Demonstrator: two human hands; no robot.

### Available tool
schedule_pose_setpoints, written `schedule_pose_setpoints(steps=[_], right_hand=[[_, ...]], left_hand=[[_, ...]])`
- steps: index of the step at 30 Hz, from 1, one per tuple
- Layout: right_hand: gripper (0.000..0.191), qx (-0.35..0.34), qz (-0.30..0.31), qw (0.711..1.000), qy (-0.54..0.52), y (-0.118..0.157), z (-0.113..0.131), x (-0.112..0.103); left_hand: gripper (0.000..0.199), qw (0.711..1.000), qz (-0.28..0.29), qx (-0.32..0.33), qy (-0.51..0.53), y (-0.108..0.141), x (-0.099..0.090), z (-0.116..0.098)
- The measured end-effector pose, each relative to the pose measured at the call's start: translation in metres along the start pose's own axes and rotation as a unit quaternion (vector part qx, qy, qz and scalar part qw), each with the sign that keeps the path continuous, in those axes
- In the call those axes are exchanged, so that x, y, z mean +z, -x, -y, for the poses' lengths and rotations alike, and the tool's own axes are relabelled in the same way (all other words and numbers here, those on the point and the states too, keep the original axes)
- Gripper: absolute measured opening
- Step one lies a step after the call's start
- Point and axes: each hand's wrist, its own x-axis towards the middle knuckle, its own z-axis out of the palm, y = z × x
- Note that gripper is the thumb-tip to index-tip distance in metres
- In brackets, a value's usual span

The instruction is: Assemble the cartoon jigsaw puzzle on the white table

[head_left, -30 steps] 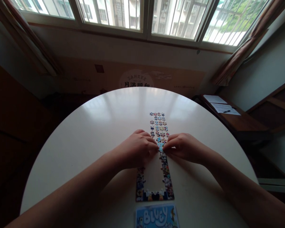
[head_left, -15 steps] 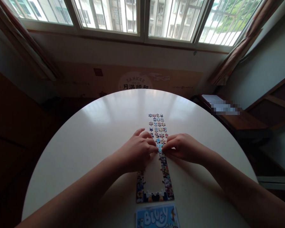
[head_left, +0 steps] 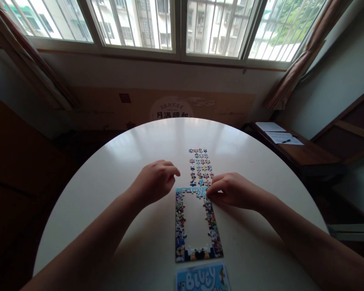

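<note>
Right hand (head_left: 235, 189): tips together, pinch unclear, right on the puzzle frame's (head_left: 179, 218) top-right corner! | long axis running toward the wearer | left hand (head_left: 154, 181) curled, contents unclear, apart from top-left | loose pieces (head_left: 204, 167) just beyond

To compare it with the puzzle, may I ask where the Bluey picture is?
In the head view, the Bluey picture lies at the bottom edge, slightly right of centre, on the white table, just below the puzzle border.
</note>
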Motion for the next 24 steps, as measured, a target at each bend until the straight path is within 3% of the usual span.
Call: schedule_pose_setpoints(steps=[5, 13, 19, 24], right_hand=[[0.014, 0.011, -0.004, 1.0, 0.0, 0.0, 0.0, -0.002], [0.015, 0.033, -0.037, 0.999, -0.013, 0.0, -0.001, -0.008], [0.011, 0.068, -0.148, 0.983, -0.084, 0.001, -0.005, -0.01], [0.012, 0.131, -0.277, 0.941, -0.146, -0.002, -0.022, -0.002]], left_hand=[[0.031, 0.996, 0.086, -0.014, 0.016, 0.0, 0.003, 0.003], [0.018, 0.99, 0.131, -0.039, 0.028, 0.001, 0.002, 0.009], [0.015, 0.989, 0.138, -0.011, 0.058, 0.003, -0.001, 0.015], [0.015, 0.988, 0.138, -0.019, 0.068, 0.003, -0.001, 0.018]])
